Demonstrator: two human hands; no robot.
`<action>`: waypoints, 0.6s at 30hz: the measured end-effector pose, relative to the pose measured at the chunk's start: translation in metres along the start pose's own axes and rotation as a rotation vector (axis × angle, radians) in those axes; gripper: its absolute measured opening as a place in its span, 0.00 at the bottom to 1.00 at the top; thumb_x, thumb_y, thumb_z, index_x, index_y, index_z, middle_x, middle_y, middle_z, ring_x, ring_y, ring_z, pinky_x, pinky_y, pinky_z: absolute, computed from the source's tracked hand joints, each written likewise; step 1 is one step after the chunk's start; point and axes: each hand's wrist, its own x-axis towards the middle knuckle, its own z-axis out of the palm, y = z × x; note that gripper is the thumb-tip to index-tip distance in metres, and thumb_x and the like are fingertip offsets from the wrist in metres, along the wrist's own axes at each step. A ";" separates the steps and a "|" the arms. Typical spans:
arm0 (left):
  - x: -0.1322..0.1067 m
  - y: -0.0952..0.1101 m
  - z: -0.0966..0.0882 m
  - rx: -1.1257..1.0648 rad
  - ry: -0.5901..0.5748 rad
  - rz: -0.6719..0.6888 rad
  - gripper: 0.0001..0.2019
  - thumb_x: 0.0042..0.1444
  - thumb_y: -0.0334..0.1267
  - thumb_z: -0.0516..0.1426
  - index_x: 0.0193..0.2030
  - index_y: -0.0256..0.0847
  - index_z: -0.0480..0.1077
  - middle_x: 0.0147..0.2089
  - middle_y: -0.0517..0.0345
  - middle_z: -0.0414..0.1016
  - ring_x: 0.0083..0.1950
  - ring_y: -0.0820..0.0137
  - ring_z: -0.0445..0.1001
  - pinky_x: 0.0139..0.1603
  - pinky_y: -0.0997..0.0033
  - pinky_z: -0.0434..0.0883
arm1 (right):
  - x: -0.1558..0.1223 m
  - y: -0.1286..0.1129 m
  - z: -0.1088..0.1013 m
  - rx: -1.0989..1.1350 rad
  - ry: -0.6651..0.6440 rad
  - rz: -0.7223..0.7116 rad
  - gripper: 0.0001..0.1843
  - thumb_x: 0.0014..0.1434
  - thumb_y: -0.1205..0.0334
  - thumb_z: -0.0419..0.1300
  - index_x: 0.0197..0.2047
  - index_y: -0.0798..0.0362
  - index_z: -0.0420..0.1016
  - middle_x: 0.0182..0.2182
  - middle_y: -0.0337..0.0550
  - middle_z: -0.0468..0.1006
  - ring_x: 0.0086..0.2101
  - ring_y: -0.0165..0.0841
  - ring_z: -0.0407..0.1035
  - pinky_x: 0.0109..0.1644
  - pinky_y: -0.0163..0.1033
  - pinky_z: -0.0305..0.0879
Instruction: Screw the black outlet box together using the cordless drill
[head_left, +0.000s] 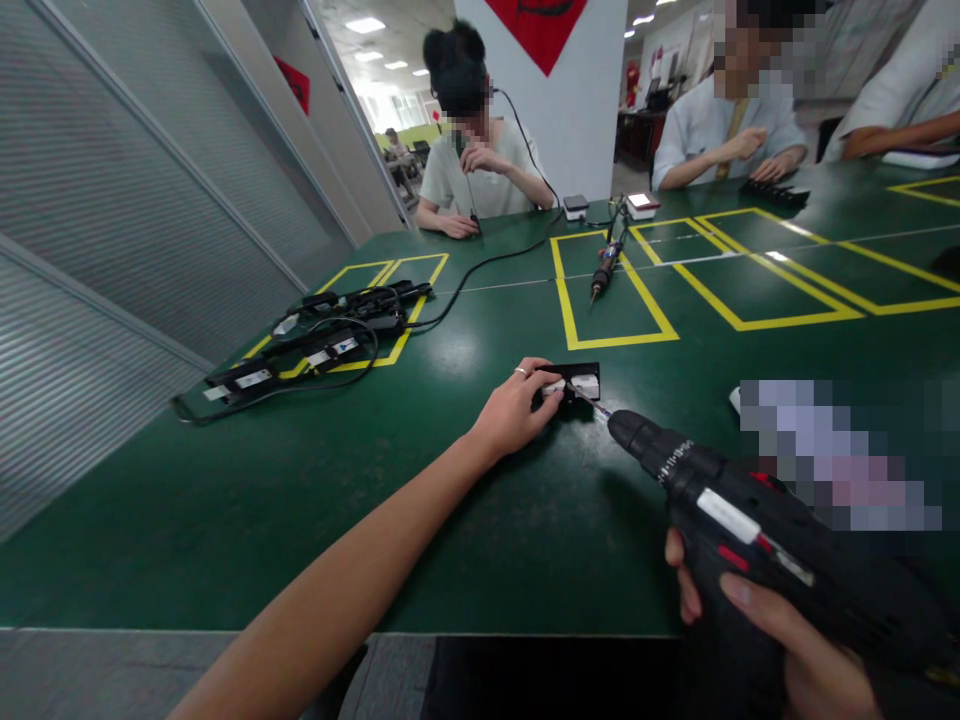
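Observation:
My right hand (780,620) is wrapped around the grip of a black cordless drill (720,500) with red accents. The drill points left and away from me, and its long thin bit (592,402) reaches a small black box with white labels (586,384). Whether the tip sits in a screw is too small to tell. My left hand (525,405), a ring on one finger, presses the box's left part against the green table (450,520). Its fingers curl over the box and cover part of it.
Black adapters and cables (330,345) lie heaped at the left. A corded screwdriver (606,265) rests inside a yellow-taped rectangle ahead. To the right of the drill's front lies a pixelated flat object (832,450). Several people sit across the table, one (487,165) holding a thin tool.

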 end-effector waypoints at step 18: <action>0.001 -0.001 0.001 -0.004 0.004 0.001 0.13 0.63 0.42 0.50 0.51 0.42 0.68 0.57 0.50 0.65 0.55 0.64 0.70 0.58 0.59 0.69 | 0.000 0.000 -0.002 -0.032 -0.009 0.000 0.11 0.61 0.55 0.54 0.43 0.49 0.73 0.34 0.44 0.77 0.27 0.37 0.70 0.35 0.44 0.63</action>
